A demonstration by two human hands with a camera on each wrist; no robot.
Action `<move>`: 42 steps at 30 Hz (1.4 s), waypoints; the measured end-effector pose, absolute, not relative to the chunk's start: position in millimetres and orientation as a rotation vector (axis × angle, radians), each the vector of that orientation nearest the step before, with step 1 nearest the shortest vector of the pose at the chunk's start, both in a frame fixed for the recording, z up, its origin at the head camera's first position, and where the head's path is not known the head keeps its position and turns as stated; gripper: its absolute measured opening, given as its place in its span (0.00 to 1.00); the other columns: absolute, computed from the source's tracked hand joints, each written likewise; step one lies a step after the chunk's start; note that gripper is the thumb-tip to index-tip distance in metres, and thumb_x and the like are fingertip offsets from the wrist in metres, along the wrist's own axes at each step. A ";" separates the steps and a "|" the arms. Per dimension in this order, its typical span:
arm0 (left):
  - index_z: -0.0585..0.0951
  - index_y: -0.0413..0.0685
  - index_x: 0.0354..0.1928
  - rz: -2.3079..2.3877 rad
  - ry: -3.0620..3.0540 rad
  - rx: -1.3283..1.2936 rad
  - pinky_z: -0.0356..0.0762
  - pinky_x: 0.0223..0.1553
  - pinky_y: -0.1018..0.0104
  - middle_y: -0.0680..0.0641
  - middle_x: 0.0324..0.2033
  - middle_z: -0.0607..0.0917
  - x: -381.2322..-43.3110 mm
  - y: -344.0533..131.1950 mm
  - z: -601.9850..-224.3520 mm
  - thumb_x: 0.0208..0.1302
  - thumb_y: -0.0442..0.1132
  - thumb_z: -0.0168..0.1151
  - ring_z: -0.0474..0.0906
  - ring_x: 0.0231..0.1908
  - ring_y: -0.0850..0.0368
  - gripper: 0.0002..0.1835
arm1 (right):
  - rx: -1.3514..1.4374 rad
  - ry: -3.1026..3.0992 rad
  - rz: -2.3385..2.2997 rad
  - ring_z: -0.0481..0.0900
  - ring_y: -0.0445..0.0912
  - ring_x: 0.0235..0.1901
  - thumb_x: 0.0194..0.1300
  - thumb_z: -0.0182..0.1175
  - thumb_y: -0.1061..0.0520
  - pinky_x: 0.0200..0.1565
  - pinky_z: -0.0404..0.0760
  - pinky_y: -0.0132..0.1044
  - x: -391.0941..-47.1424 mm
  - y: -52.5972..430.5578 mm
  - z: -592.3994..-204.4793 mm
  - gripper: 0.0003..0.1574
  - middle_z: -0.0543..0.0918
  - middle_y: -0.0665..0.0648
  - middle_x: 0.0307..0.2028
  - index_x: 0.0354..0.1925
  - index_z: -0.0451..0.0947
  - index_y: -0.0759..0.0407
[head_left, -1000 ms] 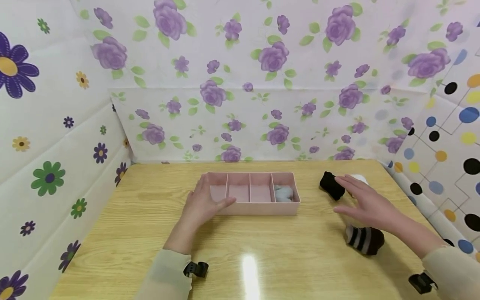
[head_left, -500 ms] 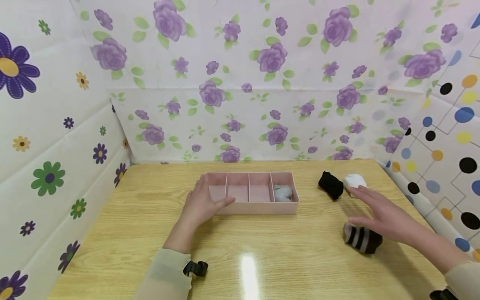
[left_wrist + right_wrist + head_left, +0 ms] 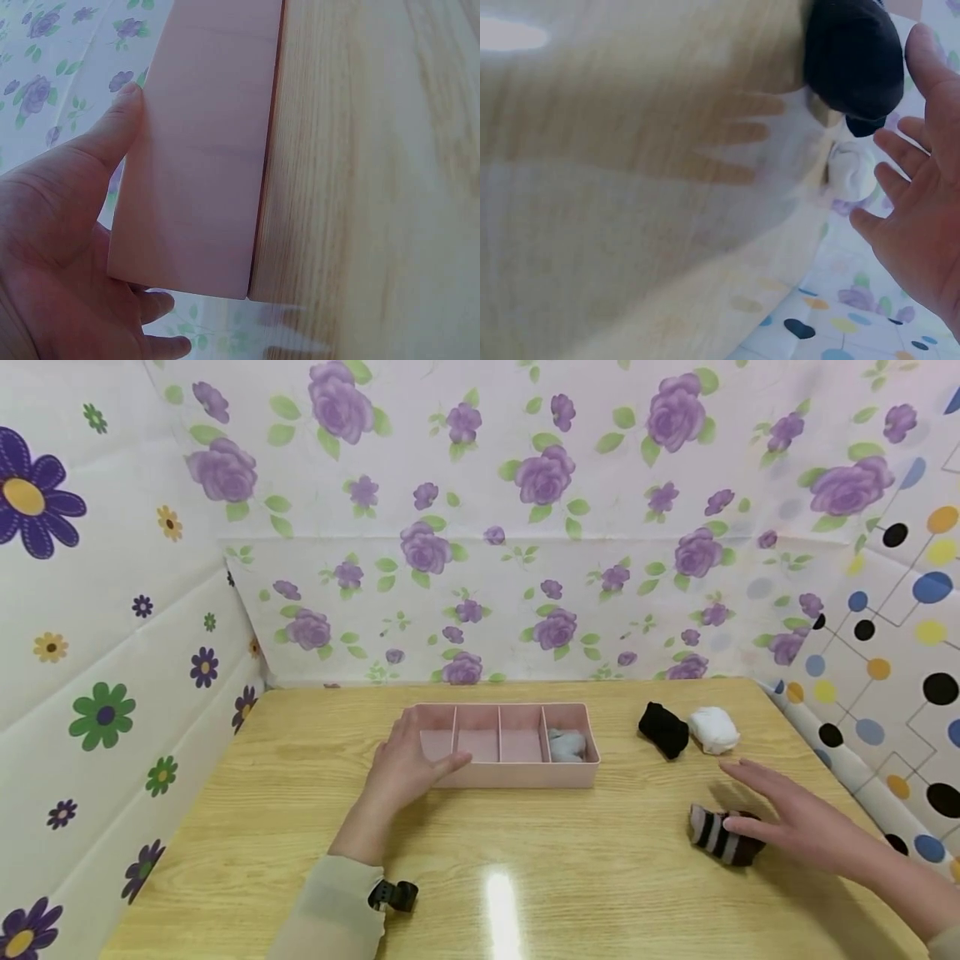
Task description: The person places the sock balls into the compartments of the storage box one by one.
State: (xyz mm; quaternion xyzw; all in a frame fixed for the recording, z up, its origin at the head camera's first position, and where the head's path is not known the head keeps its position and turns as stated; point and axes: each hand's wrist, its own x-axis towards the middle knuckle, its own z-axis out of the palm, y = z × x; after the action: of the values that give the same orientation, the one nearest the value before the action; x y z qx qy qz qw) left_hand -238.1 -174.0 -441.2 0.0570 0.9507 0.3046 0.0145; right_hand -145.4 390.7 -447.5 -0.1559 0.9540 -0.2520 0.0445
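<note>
Left hand [image 3: 405, 768] gripping the pink four-compartment box [image 3: 517, 777], right hand [image 3: 795, 818] hovering at the striped rolled sock [image 3: 720, 837]!

And here, at the left end of the box, the left hand is holding firm: its thumb is lying over the front rim while its fingers are bending round the far-left corner and the end wall, and the left wrist view is showing two fingertips poking out past that end. The box is sitting flat on the wood-grain table [image 3: 300, 785], long side facing the person, and a pale grey-blue fabric bundle [image 3: 567, 746] is filling the right-end compartment.

Over on the right, the right hand is hanging above the table, its fingers loosely extended and parted, the thumb standing well away from them, nothing in its grasp. The thumb is crossing in front of the striped rolled sock, which is lying on the table to the right of the box, grey-and-black cuff pointing left; whether thumb and sock are touching, I cannot tell.

Beyond the fingertips, a white fabric bundle [image 3: 715, 730] is resting just beside a black fabric bundle [image 3: 663, 731]. Purple roses are blooming across the back curtain [image 3: 465, 568], and a black wrist device [image 3: 393, 896] is showing at the left sleeve [image 3: 330, 902].
</note>
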 end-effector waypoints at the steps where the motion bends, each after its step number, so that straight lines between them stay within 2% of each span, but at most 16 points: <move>1: 0.42 0.33 0.88 0.945 2.958 0.172 0.42 0.82 0.30 0.31 0.87 0.46 -238.0 -173.7 -441.0 0.65 0.75 0.72 0.44 0.86 0.32 0.73 | -0.478 2.909 -0.774 0.58 0.83 0.76 0.77 0.71 0.40 0.61 0.66 0.83 -143.9 391.9 -448.6 0.52 0.59 0.80 0.80 0.84 0.64 0.61; 6: 0.43 0.32 0.88 0.944 2.966 0.165 0.41 0.82 0.29 0.30 0.87 0.47 -238.1 -173.0 -439.5 0.66 0.73 0.73 0.44 0.86 0.31 0.72 | -0.487 2.899 -0.794 0.59 0.81 0.76 0.77 0.71 0.41 0.62 0.67 0.82 -139.0 395.9 -451.8 0.47 0.60 0.80 0.80 0.82 0.69 0.60; 9: 0.43 0.32 0.88 0.929 2.968 0.176 0.42 0.81 0.28 0.30 0.87 0.47 -239.1 -172.0 -438.9 0.66 0.73 0.72 0.44 0.85 0.31 0.72 | -0.527 2.911 -0.762 0.61 0.77 0.77 0.76 0.73 0.43 0.68 0.72 0.67 -134.7 399.3 -455.3 0.46 0.62 0.76 0.81 0.82 0.69 0.56; 11: 0.43 0.32 0.88 0.922 2.970 0.183 0.42 0.81 0.28 0.30 0.87 0.46 -238.0 -172.7 -440.2 0.66 0.74 0.71 0.44 0.85 0.30 0.72 | -0.597 2.928 -0.718 0.60 0.63 0.82 0.73 0.75 0.44 0.72 0.71 0.44 -132.7 401.1 -459.5 0.47 0.65 0.73 0.80 0.82 0.70 0.53; 13: 0.43 0.31 0.88 0.926 2.974 0.197 0.42 0.81 0.27 0.30 0.87 0.46 -238.7 -172.5 -440.5 0.66 0.74 0.71 0.44 0.85 0.30 0.72 | -0.681 2.953 -0.683 0.55 0.44 0.84 0.69 0.78 0.44 0.69 0.63 0.24 -131.0 403.4 -464.4 0.49 0.67 0.71 0.80 0.81 0.72 0.53; 16: 0.43 0.31 0.88 0.930 2.973 0.211 0.41 0.81 0.27 0.30 0.87 0.45 -240.5 -171.6 -439.1 0.66 0.76 0.70 0.44 0.85 0.30 0.73 | -0.787 2.973 -0.691 0.44 0.21 0.78 0.65 0.81 0.44 0.63 0.46 0.10 -130.1 406.4 -470.8 0.51 0.68 0.67 0.80 0.79 0.74 0.54; 18: 0.42 0.31 0.88 0.927 2.968 0.207 0.41 0.81 0.28 0.30 0.87 0.45 -240.4 -171.5 -439.1 0.65 0.77 0.69 0.43 0.85 0.30 0.74 | -0.827 2.971 -0.709 0.41 0.18 0.76 0.63 0.82 0.45 0.63 0.45 0.09 -130.5 406.9 -473.5 0.51 0.66 0.60 0.82 0.78 0.75 0.55; 20: 0.42 0.31 0.88 0.926 2.964 0.198 0.41 0.81 0.28 0.31 0.87 0.45 -239.5 -171.8 -439.1 0.66 0.76 0.70 0.43 0.86 0.31 0.73 | -0.837 2.966 -0.721 0.41 0.19 0.77 0.63 0.82 0.44 0.63 0.45 0.09 -131.4 406.1 -474.7 0.50 0.64 0.51 0.83 0.78 0.76 0.53; 23: 0.42 0.32 0.88 0.932 2.966 0.192 0.41 0.81 0.27 0.30 0.87 0.46 -238.4 -172.6 -440.0 0.66 0.74 0.71 0.44 0.86 0.31 0.73 | -0.809 2.970 -0.720 0.43 0.21 0.78 0.64 0.81 0.44 0.62 0.44 0.09 -133.4 403.4 -475.7 0.47 0.65 0.53 0.82 0.76 0.78 0.52; 26: 0.43 0.31 0.88 0.933 2.969 0.191 0.42 0.81 0.27 0.30 0.87 0.47 -238.7 -173.3 -441.0 0.66 0.74 0.71 0.44 0.86 0.31 0.72 | -0.728 2.971 -0.720 0.51 0.42 0.84 0.65 0.81 0.43 0.69 0.46 0.15 -135.9 398.9 -474.7 0.45 0.67 0.64 0.81 0.75 0.79 0.53; 27: 0.43 0.31 0.88 0.929 2.970 0.190 0.42 0.81 0.27 0.30 0.87 0.47 -238.6 -173.6 -441.1 0.66 0.75 0.71 0.45 0.86 0.31 0.73 | -0.701 2.963 -0.728 0.53 0.51 0.85 0.66 0.80 0.43 0.76 0.50 0.24 -137.1 397.1 -473.8 0.45 0.67 0.68 0.80 0.75 0.79 0.54; 29: 0.43 0.31 0.88 0.922 2.970 0.188 0.42 0.81 0.27 0.30 0.87 0.47 -238.8 -173.7 -441.3 0.65 0.76 0.70 0.45 0.86 0.31 0.73 | -0.642 2.947 -0.753 0.57 0.69 0.81 0.67 0.80 0.43 0.82 0.57 0.51 -139.9 393.3 -471.7 0.44 0.66 0.71 0.80 0.74 0.79 0.57; 31: 0.43 0.31 0.88 0.919 2.969 0.188 0.43 0.81 0.27 0.30 0.87 0.47 -238.7 -173.8 -441.3 0.65 0.76 0.70 0.45 0.86 0.31 0.73 | -0.589 2.922 -0.790 0.57 0.79 0.78 0.68 0.79 0.44 0.73 0.62 0.75 -143.1 389.5 -469.5 0.44 0.64 0.73 0.80 0.74 0.79 0.59; 32: 0.43 0.31 0.88 0.920 2.967 0.185 0.43 0.81 0.27 0.30 0.87 0.46 -238.3 -173.9 -441.0 0.65 0.76 0.70 0.44 0.86 0.31 0.73 | -0.571 2.921 -0.796 0.56 0.80 0.77 0.68 0.79 0.44 0.66 0.64 0.82 -144.9 387.6 -468.6 0.44 0.64 0.75 0.80 0.74 0.78 0.60; 37: 0.42 0.33 0.88 0.931 2.952 0.166 0.41 0.82 0.29 0.32 0.87 0.46 -237.0 -173.6 -439.6 0.66 0.75 0.71 0.43 0.86 0.33 0.73 | -0.523 2.965 -0.754 0.58 0.82 0.76 0.70 0.77 0.41 0.64 0.64 0.83 -154.2 379.2 -468.2 0.48 0.64 0.79 0.78 0.75 0.75 0.68; 42: 0.42 0.32 0.88 0.939 2.960 0.170 0.42 0.82 0.29 0.31 0.87 0.47 -237.0 -171.9 -439.7 0.66 0.74 0.72 0.45 0.86 0.33 0.73 | -0.510 3.068 -0.624 0.64 0.80 0.73 0.72 0.75 0.37 0.65 0.67 0.80 -160.3 372.2 -471.4 0.50 0.68 0.80 0.76 0.76 0.74 0.68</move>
State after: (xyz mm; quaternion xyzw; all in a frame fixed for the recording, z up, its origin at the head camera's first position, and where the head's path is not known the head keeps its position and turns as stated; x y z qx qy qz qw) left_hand -237.0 -171.9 -439.7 0.0546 0.9516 0.3019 0.0156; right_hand -160.3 372.2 -471.4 -0.1608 0.9671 -0.1967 -0.0151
